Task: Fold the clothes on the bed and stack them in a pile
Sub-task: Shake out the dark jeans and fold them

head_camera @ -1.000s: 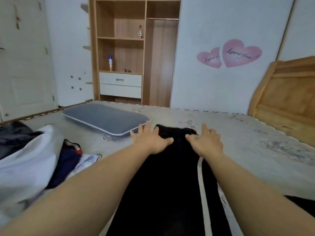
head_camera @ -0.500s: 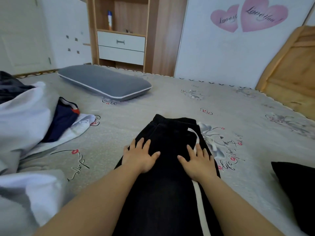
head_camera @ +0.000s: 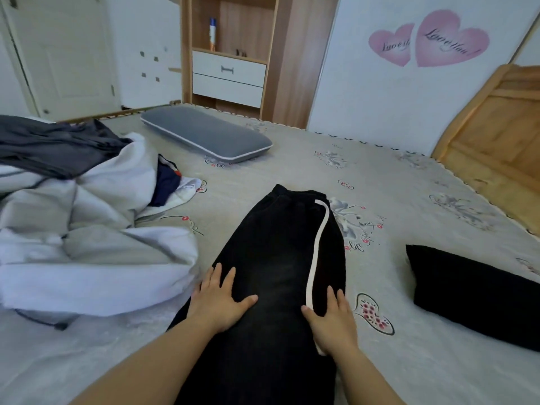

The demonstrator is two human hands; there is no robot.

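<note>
Black trousers [head_camera: 280,258] with a white side stripe [head_camera: 317,252] are laid lengthwise down the middle of the bed [head_camera: 409,182], the waistband at the far end and the legs running toward the near edge of the view. Both hands are pressed flat on the fabric. The left hand [head_camera: 217,305] is placed on the left edge of the trousers, fingers straight and spread, thumb pointed inward; nothing is gripped by it. The right hand [head_camera: 333,320] is laid on the right edge, just right of the stripe, fingers likewise extended and released, with part of the stripe covered by the palm.

To the right of the trousers, apart from them, a second black garment [head_camera: 473,296] is seen lying flat on the patterned grey bedsheet. On the left side of the bed an unfolded heap is piled: white and light grey cloth [head_camera: 87,238], a dark grey piece [head_camera: 55,144] draped over its far top, and a navy item [head_camera: 166,182] tucked at its right side. A grey pillow [head_camera: 204,133] is set near the far edge of the bed. Beyond it a wooden wardrobe [head_camera: 292,54] with white drawers [head_camera: 228,77] is stood against the wall, a bottle [head_camera: 212,33] on its shelf. Pink heart stickers [head_camera: 432,39] are fixed to the wall, and a wooden headboard [head_camera: 496,127] is seen at the far right.
</note>
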